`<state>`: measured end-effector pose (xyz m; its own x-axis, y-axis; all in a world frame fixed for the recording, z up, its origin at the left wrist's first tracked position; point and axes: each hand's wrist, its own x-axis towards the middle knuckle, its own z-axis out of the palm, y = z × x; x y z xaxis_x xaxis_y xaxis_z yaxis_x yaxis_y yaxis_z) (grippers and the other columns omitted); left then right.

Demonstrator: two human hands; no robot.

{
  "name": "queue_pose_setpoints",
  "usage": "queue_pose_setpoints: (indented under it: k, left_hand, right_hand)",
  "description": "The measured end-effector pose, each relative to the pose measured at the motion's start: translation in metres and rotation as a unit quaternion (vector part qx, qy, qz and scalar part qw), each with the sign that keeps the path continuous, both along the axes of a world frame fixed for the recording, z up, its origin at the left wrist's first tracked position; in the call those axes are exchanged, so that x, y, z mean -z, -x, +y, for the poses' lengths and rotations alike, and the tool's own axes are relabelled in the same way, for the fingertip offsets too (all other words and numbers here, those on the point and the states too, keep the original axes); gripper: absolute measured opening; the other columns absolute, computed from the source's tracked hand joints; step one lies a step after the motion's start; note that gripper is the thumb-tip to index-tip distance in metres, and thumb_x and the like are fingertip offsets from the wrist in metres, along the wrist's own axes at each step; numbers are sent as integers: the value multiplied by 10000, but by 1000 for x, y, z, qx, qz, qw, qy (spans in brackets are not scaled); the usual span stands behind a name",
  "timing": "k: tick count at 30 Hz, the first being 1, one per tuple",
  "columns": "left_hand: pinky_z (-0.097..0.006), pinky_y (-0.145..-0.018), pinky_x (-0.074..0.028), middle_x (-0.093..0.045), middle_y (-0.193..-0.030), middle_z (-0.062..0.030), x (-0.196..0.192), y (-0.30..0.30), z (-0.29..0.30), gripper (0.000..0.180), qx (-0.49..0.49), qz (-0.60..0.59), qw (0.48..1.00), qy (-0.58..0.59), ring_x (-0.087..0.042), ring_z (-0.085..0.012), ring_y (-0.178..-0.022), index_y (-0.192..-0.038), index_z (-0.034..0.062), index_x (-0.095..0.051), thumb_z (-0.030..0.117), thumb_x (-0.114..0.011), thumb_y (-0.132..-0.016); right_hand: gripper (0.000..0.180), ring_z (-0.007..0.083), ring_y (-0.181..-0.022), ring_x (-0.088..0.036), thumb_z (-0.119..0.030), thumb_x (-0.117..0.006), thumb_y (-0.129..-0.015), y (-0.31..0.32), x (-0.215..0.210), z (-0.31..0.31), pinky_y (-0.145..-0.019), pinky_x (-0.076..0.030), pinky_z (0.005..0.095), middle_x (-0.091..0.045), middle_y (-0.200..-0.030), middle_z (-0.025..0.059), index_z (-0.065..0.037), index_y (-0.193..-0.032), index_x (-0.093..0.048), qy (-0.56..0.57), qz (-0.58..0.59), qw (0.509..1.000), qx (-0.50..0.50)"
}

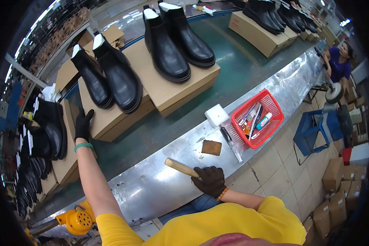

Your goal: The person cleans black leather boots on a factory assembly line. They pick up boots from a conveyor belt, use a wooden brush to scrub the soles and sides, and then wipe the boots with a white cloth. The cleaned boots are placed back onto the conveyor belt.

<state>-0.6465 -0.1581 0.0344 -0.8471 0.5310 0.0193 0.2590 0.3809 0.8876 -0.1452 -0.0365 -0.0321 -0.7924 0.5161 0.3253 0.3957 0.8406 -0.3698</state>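
In a black glove, my left hand [84, 125] reaches across a green conveyor to the end of a cardboard box [131, 119]. Its thumb stands apart from the fingers, and it touches the box edge without visibly gripping it. A pair of black ankle boots [121, 80] with white paper in their tops stands on that box. My right hand [210, 181], also gloved, is closed round a light wooden stick [181, 167] over the metal ledge. The stick's other end is hidden in the glove. Beyond that hand lies a brown abrasive-looking pad [211, 148].
A red plastic basket [277, 102] holds pens, a small tube and other small things. A white block [216, 115] and a black-and-clear pen-like tool [229, 141] lie beside it. More boxed boots [260, 18] line the conveyor [233, 78]. Another person [339, 63] is at far right.
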Motion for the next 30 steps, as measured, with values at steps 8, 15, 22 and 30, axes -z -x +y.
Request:
queue_pose_setpoints:
  k: [8, 15, 22, 30]
  left_hand:
    - [-371, -959, -372, -454, -1330, -56, 5, -103, 156, 722, 75, -184, 971, -136, -457, -187, -1166, -1406, 56, -319, 349, -612, -815]
    - [-381, -977, -353, -297, -1447, -58, 24, -153, 281, 837, 232, -275, 922, -144, -367, -177, -1231, -1460, 102, -188, 406, -626, -814]
    - [-336, -1084, -240, -321, -1459, -98, 61, -203, 217, 737, 394, 64, 875, 275, -324, -231, -1318, -1415, 61, -303, 523, -491, -872]
    - [-268, -895, -437, -535, -1218, -53, 42, -214, 8, 422, 115, -162, 974, -110, -525, -133, -1051, -1304, 64, -481, 102, -530, -886]
  right_hand:
    - [343, 179, -568, -512, -336, -706, -682, -3, 0, 3, -513, -366, 351, -530, -668, -9, -149, -960, -628, 11, 4, 1000, -10]
    - [360, 197, -603, -563, -368, -685, -707, -7, -4, 6, -538, -411, 367, -582, -707, 2, -164, -1000, -634, 41, -28, 999, -11]
    - [376, 217, -606, -562, -398, -671, -731, -2, -2, 6, -544, -417, 385, -584, -711, 30, -156, -1016, -630, 69, -91, 993, -32]
    - [396, 250, -711, -561, -387, -656, -745, -4, 13, -8, -605, -400, 419, -583, -784, 52, -154, -1061, -607, 8, -30, 999, -9]
